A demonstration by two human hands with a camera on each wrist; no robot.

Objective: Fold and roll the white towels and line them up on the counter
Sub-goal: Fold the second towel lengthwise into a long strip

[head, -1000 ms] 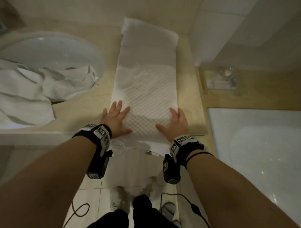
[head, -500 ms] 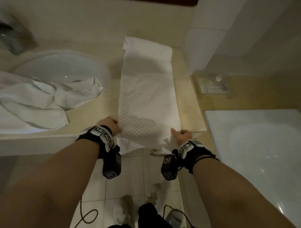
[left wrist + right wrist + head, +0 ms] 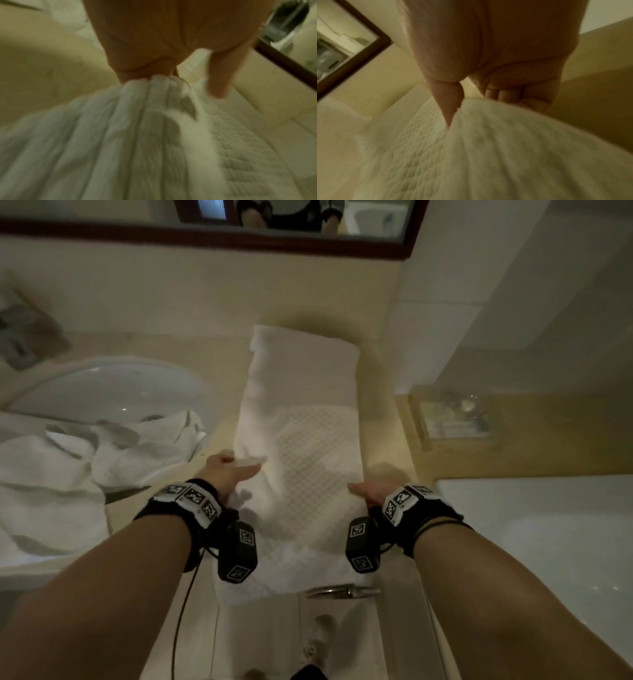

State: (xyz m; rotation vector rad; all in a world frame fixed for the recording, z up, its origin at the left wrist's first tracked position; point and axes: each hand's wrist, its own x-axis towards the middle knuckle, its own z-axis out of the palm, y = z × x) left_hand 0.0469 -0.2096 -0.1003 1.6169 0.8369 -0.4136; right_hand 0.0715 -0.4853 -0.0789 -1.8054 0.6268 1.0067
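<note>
1. Left hand [image 3: 228, 474]: grips the left edge of the folded towel [image 3: 301, 446], cloth bunched into pleats between curled fingers and palm in the left wrist view; thumb [image 3: 220, 75] sticks out straight, off the cloth there.
2. Right hand [image 3: 371, 493]: pinches the towel's right edge, thumb [image 3: 448, 105] on top, fingers [image 3: 501, 94] curled underneath.
3. Both hands hold the near part of the towel raised off the counter [image 3: 219, 361]; the lifted part looks bowed between them.
4. Folded towel: long narrow strip, waffle texture, running from the counter's front edge to the back wall, right of the sink [image 3: 109, 392]. Far end lies flat, touching or just short of the wall, cannot tell which. Near end hangs over the front edge.
5. Loose towels [image 3: 85, 460]: crumpled white pile at the counter's left end, partly draped into the sink and over the front edge. Well apart from the left hand.
6. Clear tray [image 3: 452, 419]: on the ledge right of the counter, contents too blurred to name.
7. Bathtub [image 3: 548, 542]: white, right of the right arm, below that ledge.
8. Mirror [image 3: 239, 231]: dark frame, on the wall above the counter's back edge.
9. Metal handle [image 3: 342, 590]: under the counter's front edge, just beside the towel's hanging end.
</note>
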